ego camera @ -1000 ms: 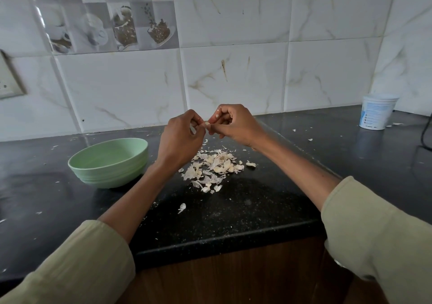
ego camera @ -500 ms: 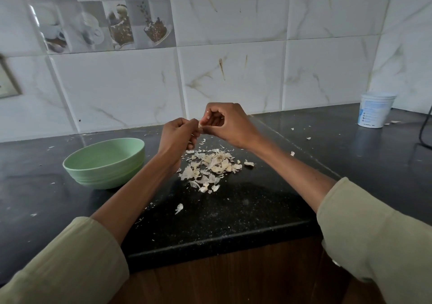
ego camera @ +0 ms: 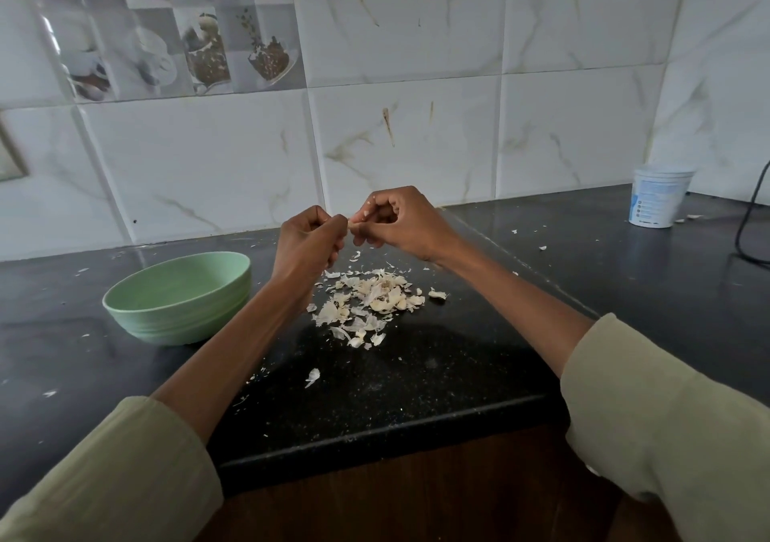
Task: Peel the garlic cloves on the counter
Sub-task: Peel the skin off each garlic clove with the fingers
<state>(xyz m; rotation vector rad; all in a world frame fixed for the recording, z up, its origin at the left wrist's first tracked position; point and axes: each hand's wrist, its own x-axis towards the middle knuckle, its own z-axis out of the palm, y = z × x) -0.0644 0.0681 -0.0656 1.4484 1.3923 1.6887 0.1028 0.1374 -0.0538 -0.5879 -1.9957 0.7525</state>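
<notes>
Hands meet above black speckled bench (ego camera: 416, 379) | I read left hand (ego camera: 306, 243) and right hand (ego camera: 400, 220) both pinching small pale garlic clove (ego camera: 354, 220), held over papery skin pile (ego camera: 371, 299) so peelings drop there | pale green bowl (ego camera: 179, 295) just beside, likely for peeled cloves

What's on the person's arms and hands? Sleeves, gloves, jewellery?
Both arms wear loose, pale beige-green sleeves, left sleeve and right sleeve, pushed up so the forearms are bare. Left hand and right hand are bare: no gloves, rings or watch visible.
</notes>
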